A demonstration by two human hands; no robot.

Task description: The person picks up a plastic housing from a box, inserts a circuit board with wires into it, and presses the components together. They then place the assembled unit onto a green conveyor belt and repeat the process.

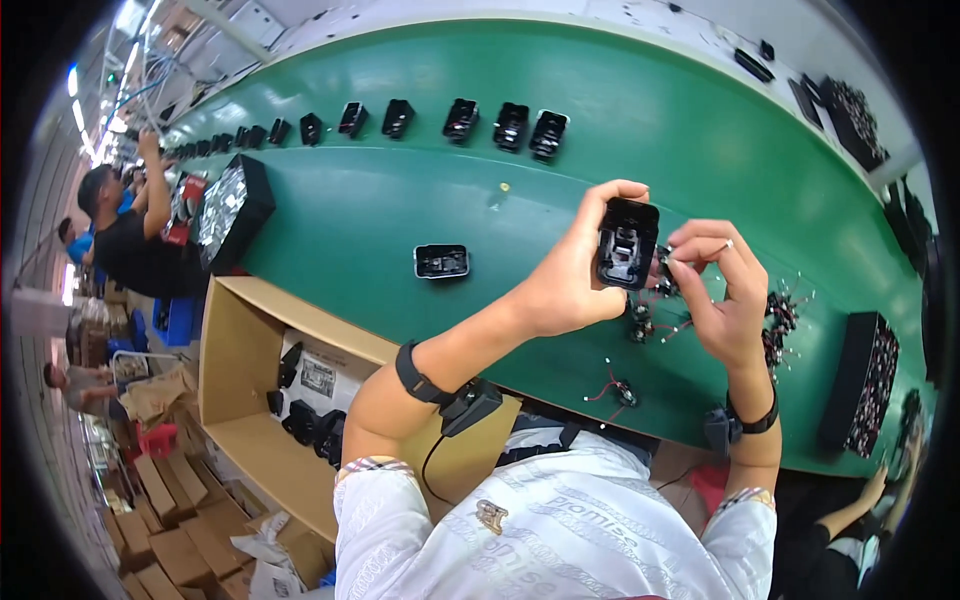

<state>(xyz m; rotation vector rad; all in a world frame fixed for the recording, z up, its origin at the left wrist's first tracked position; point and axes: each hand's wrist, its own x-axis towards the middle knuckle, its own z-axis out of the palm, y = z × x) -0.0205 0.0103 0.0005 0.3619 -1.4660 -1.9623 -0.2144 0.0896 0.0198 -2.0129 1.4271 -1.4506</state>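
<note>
My left hand (568,275) grips a black open plastic housing (628,245), raised above the green table with its hollow inside facing up. Close to the housing's right edge, my right hand (728,295) pinches a small dark part (665,262) between thumb and forefinger. That part looks like a small motor with thin wires, but the fingers partly cover it. Beneath the hands lie more small wired parts (641,322), and a single one (625,393) rests near the table's front edge. Another black housing (441,261) lies on the table left of my left forearm.
Several black housings (461,119) stand in a row along the far side of the green table (340,210). A heap of wired parts (778,325) and a black box (860,385) are at right. An open cardboard box (235,350) stands front left. Co-workers (135,235) are nearby.
</note>
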